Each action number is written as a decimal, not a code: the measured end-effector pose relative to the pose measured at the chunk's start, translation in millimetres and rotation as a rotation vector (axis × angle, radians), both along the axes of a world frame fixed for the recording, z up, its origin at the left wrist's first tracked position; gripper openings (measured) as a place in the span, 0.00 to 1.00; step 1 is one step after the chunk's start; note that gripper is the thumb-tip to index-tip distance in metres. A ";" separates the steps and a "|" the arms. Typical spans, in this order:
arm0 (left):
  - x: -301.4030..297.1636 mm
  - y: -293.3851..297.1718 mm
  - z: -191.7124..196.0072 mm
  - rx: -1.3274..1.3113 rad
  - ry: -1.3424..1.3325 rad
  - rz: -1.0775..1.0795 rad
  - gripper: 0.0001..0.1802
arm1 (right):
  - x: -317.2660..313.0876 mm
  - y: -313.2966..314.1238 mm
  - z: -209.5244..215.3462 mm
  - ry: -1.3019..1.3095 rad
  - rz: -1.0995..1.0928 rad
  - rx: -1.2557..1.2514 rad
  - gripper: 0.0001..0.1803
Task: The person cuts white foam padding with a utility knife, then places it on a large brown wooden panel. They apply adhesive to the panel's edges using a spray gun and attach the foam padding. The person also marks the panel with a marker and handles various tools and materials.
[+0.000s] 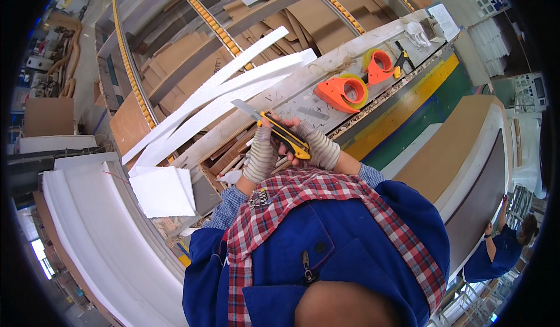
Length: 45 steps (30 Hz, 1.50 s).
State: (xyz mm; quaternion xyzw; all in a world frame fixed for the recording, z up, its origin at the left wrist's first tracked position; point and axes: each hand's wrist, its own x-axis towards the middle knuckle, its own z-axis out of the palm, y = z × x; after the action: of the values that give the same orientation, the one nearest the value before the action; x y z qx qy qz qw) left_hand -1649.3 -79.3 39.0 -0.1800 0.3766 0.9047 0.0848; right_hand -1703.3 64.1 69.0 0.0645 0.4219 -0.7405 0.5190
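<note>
Both gloved hands are gripping the yellow-and-black utility knife (284,134) with its long steel blade out, over the near edge of the white surface (361,44): left hand (261,155) fingers closing around it, right hand (312,146) clamping the handle. Best keeping fingertips behind that blade, well short of the orange tape dispensers (344,91).

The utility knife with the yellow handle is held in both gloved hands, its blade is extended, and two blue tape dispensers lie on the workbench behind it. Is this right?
Not quite. The head view shows the two tape dispensers are orange, not blue. The rest stands: the utility knife with the yellow handle is held in the gloved left hand and right hand, its blade extended, and the dispensers lie on the workbench behind it.
</note>
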 end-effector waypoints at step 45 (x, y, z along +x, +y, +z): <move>4.9 5.0 -26.7 -0.157 -0.055 0.371 0.25 | 21.8 -18.2 -65.7 0.307 0.065 0.069 0.29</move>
State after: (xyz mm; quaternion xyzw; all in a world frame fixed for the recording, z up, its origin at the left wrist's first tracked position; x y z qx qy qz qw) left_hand -1644.4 -74.3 12.3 -0.2771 0.4038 0.8675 -0.0870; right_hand -1681.5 45.9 3.4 -0.0456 0.5234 -0.7095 0.4696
